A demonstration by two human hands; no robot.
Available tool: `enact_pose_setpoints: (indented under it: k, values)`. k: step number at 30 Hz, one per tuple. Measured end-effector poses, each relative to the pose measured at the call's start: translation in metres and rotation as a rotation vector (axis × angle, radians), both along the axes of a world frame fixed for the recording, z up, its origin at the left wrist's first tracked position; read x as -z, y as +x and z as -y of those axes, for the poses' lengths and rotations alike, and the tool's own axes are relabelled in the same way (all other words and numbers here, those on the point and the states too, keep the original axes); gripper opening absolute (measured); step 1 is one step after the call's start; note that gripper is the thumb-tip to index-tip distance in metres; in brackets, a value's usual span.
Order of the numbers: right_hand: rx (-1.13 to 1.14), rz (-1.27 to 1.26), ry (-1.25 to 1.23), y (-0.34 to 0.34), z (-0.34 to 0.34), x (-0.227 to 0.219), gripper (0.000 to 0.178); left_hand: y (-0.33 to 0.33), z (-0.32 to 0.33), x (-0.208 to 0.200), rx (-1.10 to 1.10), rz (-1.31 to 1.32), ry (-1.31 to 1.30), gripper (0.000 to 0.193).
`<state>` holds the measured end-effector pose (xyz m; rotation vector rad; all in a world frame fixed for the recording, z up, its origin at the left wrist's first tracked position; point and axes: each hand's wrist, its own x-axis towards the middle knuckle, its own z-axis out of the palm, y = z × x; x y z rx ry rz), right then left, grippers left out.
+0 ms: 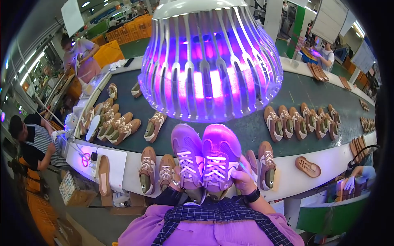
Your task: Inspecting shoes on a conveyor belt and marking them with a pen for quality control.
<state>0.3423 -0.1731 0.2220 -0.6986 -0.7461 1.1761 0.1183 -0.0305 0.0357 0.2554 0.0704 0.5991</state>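
Two brown sneakers with white laces are held up side by side in front of me, toes pointing away, under a lit purple lamp [211, 65]. My left hand [176, 178] grips the left sneaker [188, 158] from its outer side, its fingers mostly hidden behind the shoe. Around the right sneaker [221, 151] my right hand [243, 180] is closed, thumb against its side. Purple light falls most strongly on this shoe's toe. A thin pale strip [247, 169] shows by the right hand; I cannot tell its kind.
More sneakers stand on the white ledge, one [147, 170] left and one [266, 166] right of me. The dark green conveyor belt [246, 131] carries rows of sneakers [119, 125]. A brown sole [308, 167] lies at right, an insole-shaped piece [104, 174] at left. Other people work around.
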Motion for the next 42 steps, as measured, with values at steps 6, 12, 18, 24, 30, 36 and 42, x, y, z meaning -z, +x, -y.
enact_pose_setpoints:
  k: [6, 12, 18, 24, 30, 36, 42]
  values:
    - [-0.353, -0.372, -0.172, 0.004, 0.006, 0.04, 0.06, -0.018, 0.012, 0.024, -0.046, -0.09, -0.112, 0.07]
    - [-0.42, -0.39, -0.164, 0.021, 0.006, 0.052, 0.062, -0.014, 0.011, -0.005, 0.099, 0.036, 0.056, 0.065]
    - [-0.369, -0.44, -0.102, 0.029, -0.002, 0.062, 0.078, 0.008, 0.014, -0.071, 0.062, 0.011, 0.064, 0.075]
    - [-0.284, -0.569, -0.096, 0.035, -0.004, 0.059, 0.077, 0.029, 0.031, -0.132, -0.093, -0.295, 0.164, 0.075]
    - [-0.047, -0.661, -0.066, 0.057, -0.01, 0.035, 0.06, 0.048, 0.019, -0.154, -0.339, -0.281, 0.103, 0.056]
    - [0.222, -0.587, -0.093, 0.052, 0.0, 0.03, 0.044, 0.056, 0.019, -0.149, -0.544, -0.364, 0.03, 0.045]
    - [0.314, -0.529, -0.18, 0.038, 0.004, 0.034, 0.043, 0.06, 0.026, -0.135, -0.585, -0.439, -0.073, 0.043]
